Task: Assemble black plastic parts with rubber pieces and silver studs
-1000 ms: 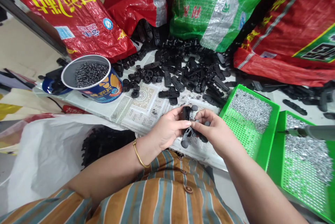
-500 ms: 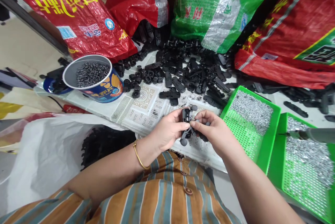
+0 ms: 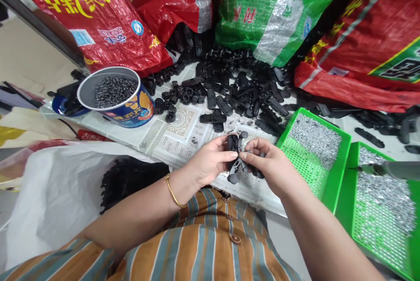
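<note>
Near the table's front edge, my left hand (image 3: pixel 213 159) grips a black plastic part (image 3: pixel 232 142) between thumb and fingers. Right beside it, my right hand (image 3: pixel 267 158) pinches dark grey pieces with rounded ends (image 3: pixel 232 178), some of which hang below the fingers. The two hands nearly meet, and the pieces they hold touch or overlap; how they join is too small to tell. Beyond the hands lies a wide pile of loose black plastic parts (image 3: pixel 241 93), with a few crossed pieces (image 3: pixel 213 117) at its near side.
A blue tub (image 3: pixel 134 112) of small dark pieces stands at left. Two green trays (image 3: pixel 344 167) (image 3: pixel 356 219) with silvery metal pieces are at right, a grey tool (image 3: pixel 398 170) over the farther-right one. Red and green sacks (image 3: pixel 108 22) (image 3: pixel 243 22) line the back. A white bag (image 3: pixel 55 193) holds black parts.
The held pieces have shifted and turned slightly between my fingers. Both hands stay in nearly the same place, and the view has moved a little.
</note>
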The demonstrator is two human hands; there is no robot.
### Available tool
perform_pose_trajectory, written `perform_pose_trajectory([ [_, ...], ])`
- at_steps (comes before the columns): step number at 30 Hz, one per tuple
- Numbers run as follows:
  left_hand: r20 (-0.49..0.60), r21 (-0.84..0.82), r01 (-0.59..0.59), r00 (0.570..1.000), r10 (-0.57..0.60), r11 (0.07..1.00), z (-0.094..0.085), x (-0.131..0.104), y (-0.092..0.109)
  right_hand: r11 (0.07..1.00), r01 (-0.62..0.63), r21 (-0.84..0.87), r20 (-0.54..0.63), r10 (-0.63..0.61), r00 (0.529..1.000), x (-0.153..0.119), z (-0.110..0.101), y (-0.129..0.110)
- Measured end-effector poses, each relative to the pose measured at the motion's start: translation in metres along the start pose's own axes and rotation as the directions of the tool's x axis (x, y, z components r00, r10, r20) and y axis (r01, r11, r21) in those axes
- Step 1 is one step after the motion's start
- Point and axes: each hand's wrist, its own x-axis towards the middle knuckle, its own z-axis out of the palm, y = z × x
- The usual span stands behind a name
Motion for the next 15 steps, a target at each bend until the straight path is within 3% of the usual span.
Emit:
perform_pose_trajectory([
  [15,-0.068,0.024,-0.072,0.995,0.073,0.997,0.006,0.001,-0.005,0.980,0.102,-0.172,-0.084,-0.118,0.990,0.003,0.000,0.016],
])
